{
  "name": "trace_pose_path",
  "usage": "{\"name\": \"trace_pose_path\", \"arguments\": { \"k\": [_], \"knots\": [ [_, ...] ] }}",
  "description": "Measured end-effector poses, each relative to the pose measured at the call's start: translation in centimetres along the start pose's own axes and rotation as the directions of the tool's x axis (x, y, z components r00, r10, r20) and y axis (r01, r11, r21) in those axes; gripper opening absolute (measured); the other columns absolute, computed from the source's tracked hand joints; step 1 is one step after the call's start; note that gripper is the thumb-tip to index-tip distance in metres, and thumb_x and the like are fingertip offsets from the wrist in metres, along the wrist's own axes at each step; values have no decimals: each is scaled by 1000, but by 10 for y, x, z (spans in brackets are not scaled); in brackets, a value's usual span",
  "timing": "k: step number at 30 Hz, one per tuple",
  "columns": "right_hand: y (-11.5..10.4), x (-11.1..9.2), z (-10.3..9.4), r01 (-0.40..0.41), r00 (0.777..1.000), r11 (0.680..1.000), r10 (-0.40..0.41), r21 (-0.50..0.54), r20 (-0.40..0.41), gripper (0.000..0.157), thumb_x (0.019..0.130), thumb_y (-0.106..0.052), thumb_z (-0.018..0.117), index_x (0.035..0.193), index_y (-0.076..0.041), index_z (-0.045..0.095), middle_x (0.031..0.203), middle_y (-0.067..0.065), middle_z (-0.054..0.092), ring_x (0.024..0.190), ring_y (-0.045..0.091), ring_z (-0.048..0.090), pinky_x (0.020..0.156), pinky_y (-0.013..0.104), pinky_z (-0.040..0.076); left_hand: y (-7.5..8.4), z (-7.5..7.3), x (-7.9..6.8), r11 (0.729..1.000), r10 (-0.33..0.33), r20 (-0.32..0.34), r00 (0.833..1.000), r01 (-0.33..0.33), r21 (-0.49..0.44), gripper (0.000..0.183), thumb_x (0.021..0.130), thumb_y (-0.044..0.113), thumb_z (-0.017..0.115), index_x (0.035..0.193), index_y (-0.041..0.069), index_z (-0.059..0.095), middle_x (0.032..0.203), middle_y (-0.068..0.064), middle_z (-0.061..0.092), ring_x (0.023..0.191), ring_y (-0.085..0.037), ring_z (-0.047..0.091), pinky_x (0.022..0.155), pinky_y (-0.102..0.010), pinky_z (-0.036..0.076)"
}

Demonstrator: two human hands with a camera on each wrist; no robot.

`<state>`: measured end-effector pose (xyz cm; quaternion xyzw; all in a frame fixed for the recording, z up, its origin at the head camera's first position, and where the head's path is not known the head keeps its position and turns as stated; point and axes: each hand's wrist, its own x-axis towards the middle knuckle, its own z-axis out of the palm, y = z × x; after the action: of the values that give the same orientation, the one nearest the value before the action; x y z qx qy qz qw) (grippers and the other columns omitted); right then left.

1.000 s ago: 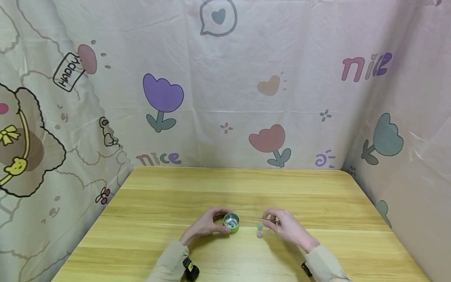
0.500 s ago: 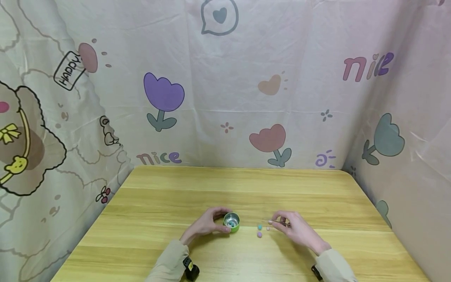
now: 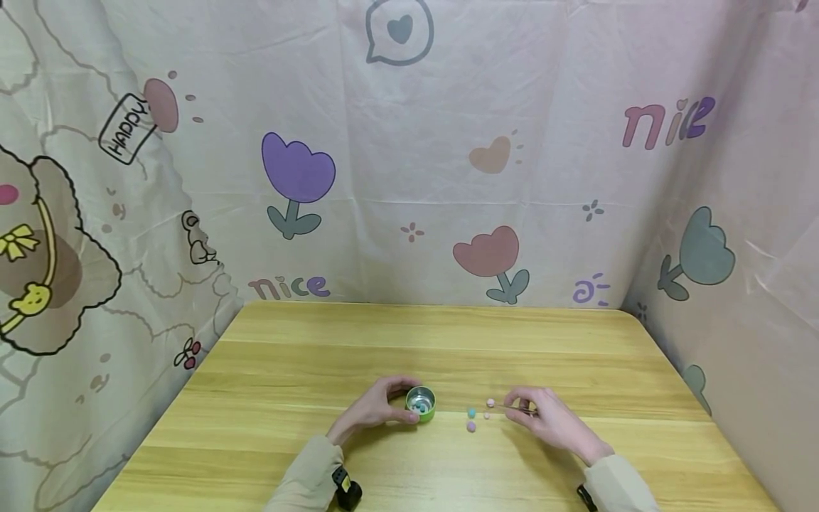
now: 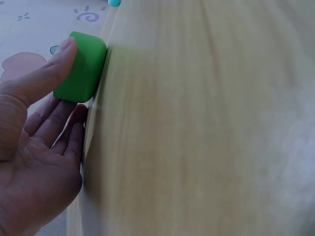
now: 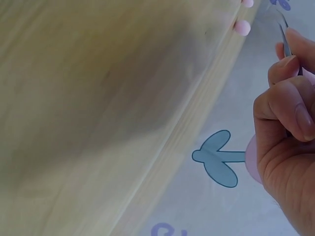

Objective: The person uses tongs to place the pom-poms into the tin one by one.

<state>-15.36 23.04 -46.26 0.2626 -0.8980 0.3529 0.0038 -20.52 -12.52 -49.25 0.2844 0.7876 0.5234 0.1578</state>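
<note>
In the head view my left hand (image 3: 377,407) holds a small round green tin (image 3: 426,414) standing on the table, thumb on its near side and fingers behind. Its inside is silvery, with small bluish and whitish pieces at the bottom. My right hand (image 3: 553,421) pinches metal tweezers (image 5: 284,39), their tips pointing left. The tips look slightly apart in the right wrist view, with no bead seen between them. Between the hands lie a blue bead (image 3: 471,412), a purple bead (image 3: 471,427), a pink bead (image 3: 490,402) close to the tips, and a smaller pale pink bead (image 3: 487,416).
The wooden table (image 3: 358,341) reaches back to a printed cloth (image 3: 397,142), which also hangs at both sides. Black wrist devices sit at the left cuff (image 3: 347,491) and the right cuff (image 3: 586,498).
My right hand has moved rightward with the tweezers, away from the tin. The pink beads, largely hidden at first, now show beside the tips. The left hand and tin have stayed put.
</note>
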Motion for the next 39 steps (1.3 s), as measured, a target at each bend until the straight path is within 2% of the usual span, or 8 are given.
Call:
{"name": "trace_pose_path", "arguments": {
  "k": [19, 26, 32, 39],
  "knots": [
    [3, -1, 1, -11, 999, 1000, 11, 3, 53, 8, 94, -20, 69, 98, -13, 70, 72, -10, 59, 54, -7, 38, 44, 14, 36, 0, -1, 0, 1000, 10, 3, 1000, -10, 9, 58, 83, 10, 81, 133, -6, 56, 132, -23, 63, 130, -41, 55, 116, -55, 43],
    [3, 0, 1, -28, 998, 1000, 28, -6, 61, 8, 94, -20, 69, 99, -14, 70, 75, -9, 59, 57, -5, 41, 47, 16, 39, 0, -1, 0, 1000, 14, 4, 1000, -14, 16, 58, 83, 10, 81, 133, -6, 56, 131, -23, 64, 129, -40, 56, 115, -51, 45],
    [4, 0, 3, -49, 997, 998, 51, -25, 62, 6, 94, -19, 69, 98, -15, 70, 75, -9, 59, 59, -5, 43, 49, 17, 41, 0, 0, 0, 1000, 9, 3, 1000, -9, 14, 58, 83, 9, 81, 133, -6, 56, 132, -23, 63, 129, -40, 56, 115, -52, 44],
    [3, 0, 3, -33, 998, 999, 34, -22, 55, 6, 94, -19, 69, 97, -14, 70, 74, -9, 59, 61, -4, 44, 49, 17, 41, 0, 0, 1, 1000, -2, 1, 1000, 2, 14, 59, 83, 9, 81, 134, -6, 56, 133, -24, 62, 131, -41, 55, 116, -54, 43]
  ]
}}
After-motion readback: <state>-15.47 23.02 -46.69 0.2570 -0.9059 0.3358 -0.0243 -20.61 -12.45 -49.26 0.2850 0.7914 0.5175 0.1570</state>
